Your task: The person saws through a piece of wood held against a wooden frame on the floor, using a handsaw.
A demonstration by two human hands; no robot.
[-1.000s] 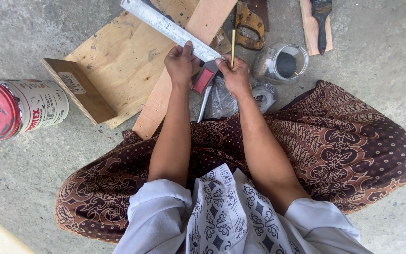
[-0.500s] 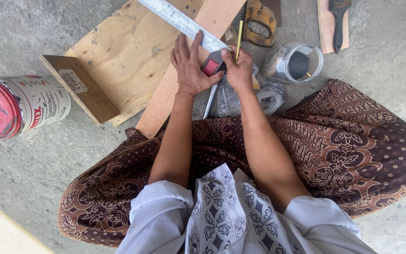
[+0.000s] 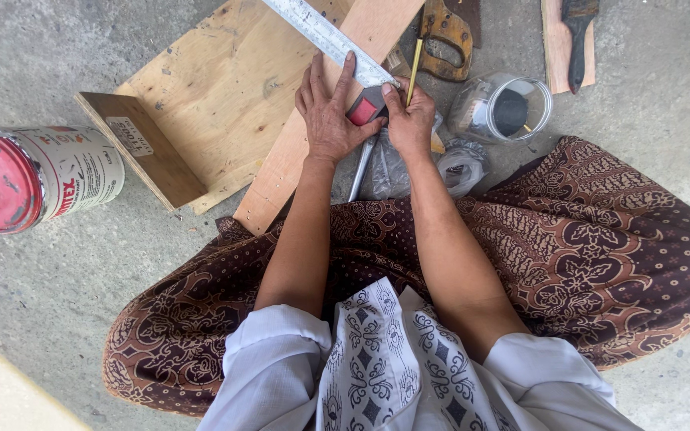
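Metal square (image 3: 325, 36) — left hand (image 3: 329, 112) pressing, right hand (image 3: 410, 118) pencilling.

A paint can (image 3: 29, 174) with a pink-smeared lid lies on its side on the concrete floor (image 3: 81, 319) at the left. Beside it a plywood sheet (image 3: 217, 88) rests flat, with a smaller board (image 3: 139, 158) bearing a label standing against its near edge. At the top, a saw handle (image 3: 447, 33) of brown wood lies just beyond the work. A clear plastic jar (image 3: 505, 108) lies on its side near it, mouth toward the camera, something dark inside. Crumpled clear plastic bags (image 3: 449, 164) sit next to the jar. At the upper right a brush (image 3: 578, 32) with a dark handle lies on a narrow wood strip (image 3: 554, 48). A pale board edge (image 3: 1, 391) shows at the lower left corner.
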